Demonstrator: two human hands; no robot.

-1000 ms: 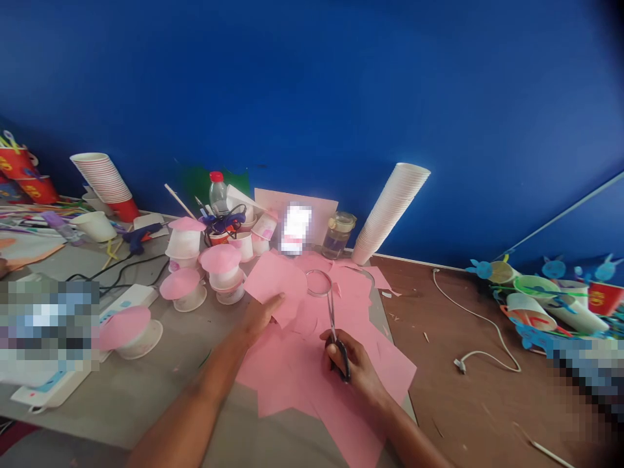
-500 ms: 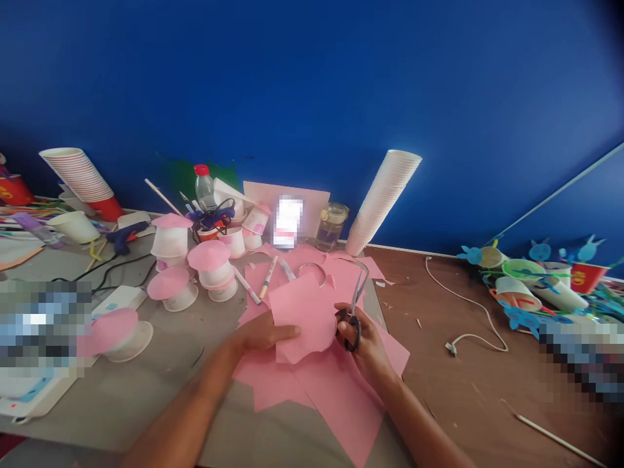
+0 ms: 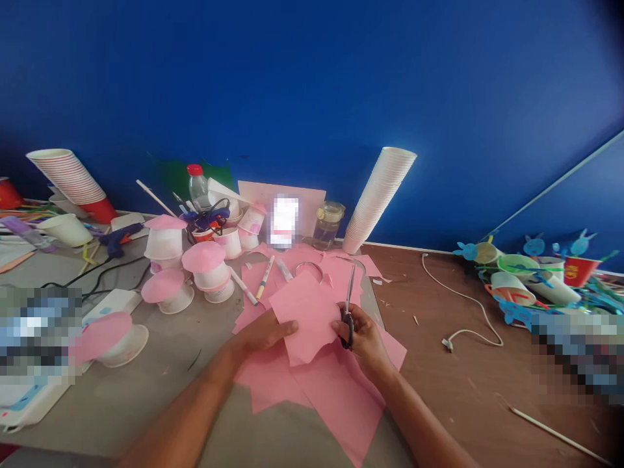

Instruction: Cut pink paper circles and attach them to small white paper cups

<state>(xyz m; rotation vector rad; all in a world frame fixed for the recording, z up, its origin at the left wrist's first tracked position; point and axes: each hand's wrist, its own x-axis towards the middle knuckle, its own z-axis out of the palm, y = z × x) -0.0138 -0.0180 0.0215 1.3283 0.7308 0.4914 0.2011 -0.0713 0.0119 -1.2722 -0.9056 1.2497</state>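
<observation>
My left hand (image 3: 268, 333) pinches the left side of a piece of pink paper (image 3: 312, 315), its thumb lying on top. On the paper's right, my right hand (image 3: 364, 341) is closed around the black handles of a pair of scissors (image 3: 350, 289). The blades point up and away from me, and my right thumb reaches the paper's right edge. Whether the thumb grips the paper I cannot tell. Beneath both hands spreads a heap of pink paper sheets (image 3: 341, 409) with ragged cut edges.
Several paper cups with pink paper tops (image 3: 205, 260) stand left of the sheets. Markers (image 3: 264, 278), a glass jar (image 3: 328, 224), a lit phone (image 3: 283, 221) and a tall cup stack (image 3: 379, 198) are behind. A white cable (image 3: 470, 296) lies on the right; a glue gun (image 3: 121, 239) lies far left.
The pink paper has turned slightly in my left hand. My right hand has brought its thumb to the paper's edge, and the scissors now point more upright. The view has shifted slightly.
</observation>
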